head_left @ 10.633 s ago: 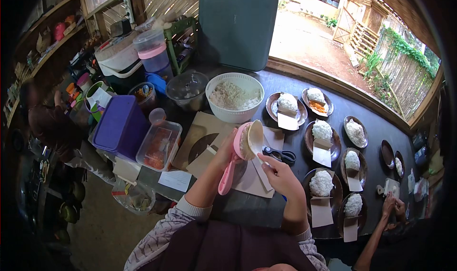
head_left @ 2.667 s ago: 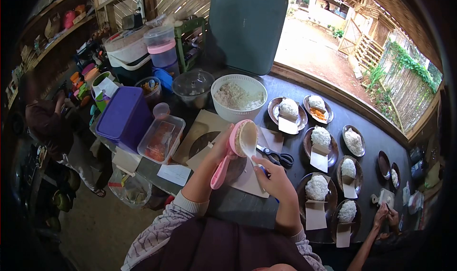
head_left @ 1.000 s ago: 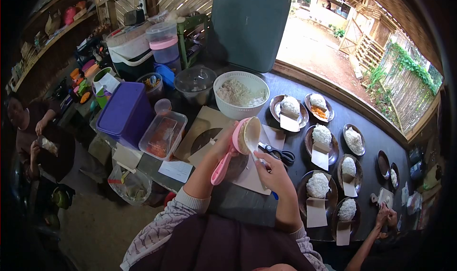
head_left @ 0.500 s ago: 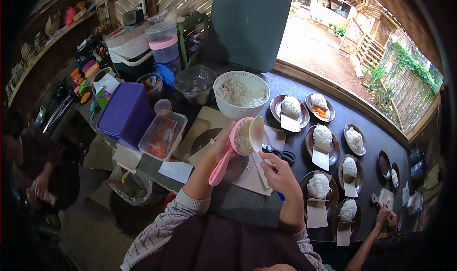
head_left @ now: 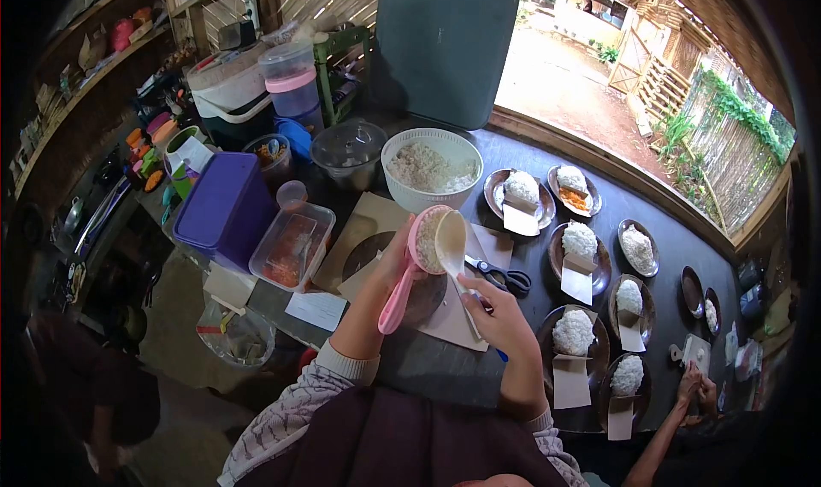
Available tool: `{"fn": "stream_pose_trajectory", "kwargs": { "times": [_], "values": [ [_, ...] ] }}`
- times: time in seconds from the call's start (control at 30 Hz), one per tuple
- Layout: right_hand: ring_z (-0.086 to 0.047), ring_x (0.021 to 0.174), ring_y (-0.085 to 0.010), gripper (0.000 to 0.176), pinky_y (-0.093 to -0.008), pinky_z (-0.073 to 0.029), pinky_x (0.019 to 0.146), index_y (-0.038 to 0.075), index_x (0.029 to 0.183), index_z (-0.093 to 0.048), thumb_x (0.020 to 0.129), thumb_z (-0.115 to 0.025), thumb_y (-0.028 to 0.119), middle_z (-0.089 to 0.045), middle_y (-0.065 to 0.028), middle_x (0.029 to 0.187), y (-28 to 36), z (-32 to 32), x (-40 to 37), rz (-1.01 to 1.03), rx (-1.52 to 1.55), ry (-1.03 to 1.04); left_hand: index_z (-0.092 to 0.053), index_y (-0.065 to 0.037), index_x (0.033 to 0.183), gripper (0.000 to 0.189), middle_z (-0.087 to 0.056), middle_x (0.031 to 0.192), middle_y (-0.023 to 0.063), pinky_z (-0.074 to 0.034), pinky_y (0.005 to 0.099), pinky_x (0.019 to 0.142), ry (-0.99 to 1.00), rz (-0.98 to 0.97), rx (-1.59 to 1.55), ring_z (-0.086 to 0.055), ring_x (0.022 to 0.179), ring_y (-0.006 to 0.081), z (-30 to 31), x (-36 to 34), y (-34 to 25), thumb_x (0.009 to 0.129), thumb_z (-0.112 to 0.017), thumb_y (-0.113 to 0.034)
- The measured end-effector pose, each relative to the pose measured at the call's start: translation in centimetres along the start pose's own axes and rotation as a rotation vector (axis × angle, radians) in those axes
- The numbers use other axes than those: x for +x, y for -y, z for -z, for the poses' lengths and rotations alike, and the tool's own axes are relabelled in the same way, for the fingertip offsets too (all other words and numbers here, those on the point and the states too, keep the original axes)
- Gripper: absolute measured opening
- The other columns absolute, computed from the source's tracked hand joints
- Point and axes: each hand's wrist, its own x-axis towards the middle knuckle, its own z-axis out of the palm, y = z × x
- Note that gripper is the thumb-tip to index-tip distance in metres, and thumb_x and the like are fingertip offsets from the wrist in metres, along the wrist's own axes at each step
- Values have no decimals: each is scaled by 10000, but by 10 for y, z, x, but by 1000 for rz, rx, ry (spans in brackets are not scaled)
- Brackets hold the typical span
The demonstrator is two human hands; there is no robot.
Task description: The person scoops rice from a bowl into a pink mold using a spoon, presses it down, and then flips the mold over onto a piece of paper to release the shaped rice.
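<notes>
My left hand point(head_left: 390, 269) is closed around a pink scoop point(head_left: 395, 307), its cup tilted and filled with rice point(head_left: 427, 246). A cream serving spoon point(head_left: 451, 243) is in my right hand point(head_left: 498, 318), its bowl laid against the rice at the cup's right side. Just beyond stands a white basket point(head_left: 434, 200) part full of rice. Black-handled scissors point(head_left: 506, 278) lie near my right hand, on and beside brown card sheets point(head_left: 457, 320).
Brown plates point(head_left: 603, 273) with rice mounds and folded cards fill the table's right side. A clear food container point(head_left: 295, 243) and purple box point(head_left: 224, 209) stand left. Another person's hands point(head_left: 697, 389) hold a pale object far right. A second person point(head_left: 94, 384) is at left.
The serving spoon has shifted slightly left and down over the rice in the scoop. At left, the other person has moved lower in view.
</notes>
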Motion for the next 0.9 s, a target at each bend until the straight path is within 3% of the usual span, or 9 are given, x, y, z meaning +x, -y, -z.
{"fn": "stream_pose_trajectory", "kwargs": {
  "times": [0.07,0.2,0.27,0.37,0.47,0.6,0.7,0.77,0.9],
  "values": [
    [-445,552,-134,316,-276,-413,575,98,1169,-583,857,-596,147,-536,-96,637,3,-3,2,-7,-39,9,-426,-60,1290,604,-595,1100,116,-497,165,412,-201,-30,121,-650,766,139,-10,0,1,925,-329,-531],
    [-446,547,-132,318,-280,-411,565,102,1171,-581,857,-597,152,-532,-88,623,1,-2,3,-16,12,13,-431,-57,1288,608,-588,1116,115,-508,170,431,-64,-23,87,-649,808,148,-4,0,0,925,-324,-533],
    [-466,549,-135,313,-288,-420,569,101,1165,-586,858,-599,159,-544,-92,628,7,8,2,-189,134,92,-432,-49,1283,621,-610,1061,127,-493,165,401,-248,-61,121,-647,675,126,-17,1,1,923,-317,-542],
    [-486,558,-133,308,-288,-430,578,96,1158,-590,857,-602,157,-560,-99,642,-4,-2,2,68,-12,-44,-440,-35,1262,630,-634,956,133,-440,151,332,-93,-44,56,-571,466,84,-9,0,-2,920,-315,-549],
    [-500,568,-133,300,-288,-439,593,95,1152,-595,858,-600,156,-571,-113,655,8,-4,1,-9,-50,-5,-456,-34,1237,626,-640,846,126,-376,139,280,-210,-55,86,-460,338,51,-19,-1,-4,918,-315,-553],
    [-511,576,-137,290,-284,-444,608,91,1143,-601,860,-596,151,-579,-103,665,4,-12,5,0,-42,-40,-472,-42,1221,620,-636,834,124,-349,141,267,-192,-48,67,-454,345,51,-12,-1,-3,915,-316,-559],
    [-484,557,-107,284,-249,-412,541,64,1161,-578,889,-552,140,-558,-62,640,-5,-1,9,35,61,15,-474,-49,1222,613,-637,848,129,-340,151,263,-215,-39,56,-454,344,65,-18,-2,-7,917,-314,-556],
    [-411,516,-61,294,-205,-335,466,41,1207,-514,925,-480,116,-487,-8,604,4,19,10,-224,536,234,-469,-49,1225,606,-635,875,141,-329,157,258,-261,-67,48,-454,345,82,-25,-3,-8,917,-320,-549],
    [-313,379,-43,273,-198,-262,343,85,1228,-442,966,-386,134,-424,-7,614,-7,13,10,-73,536,85,-468,-52,1224,598,-635,881,152,-327,155,260,-306,-116,15,-459,349,94,-45,-2,-14,915,-330,-546]
  ]
}}
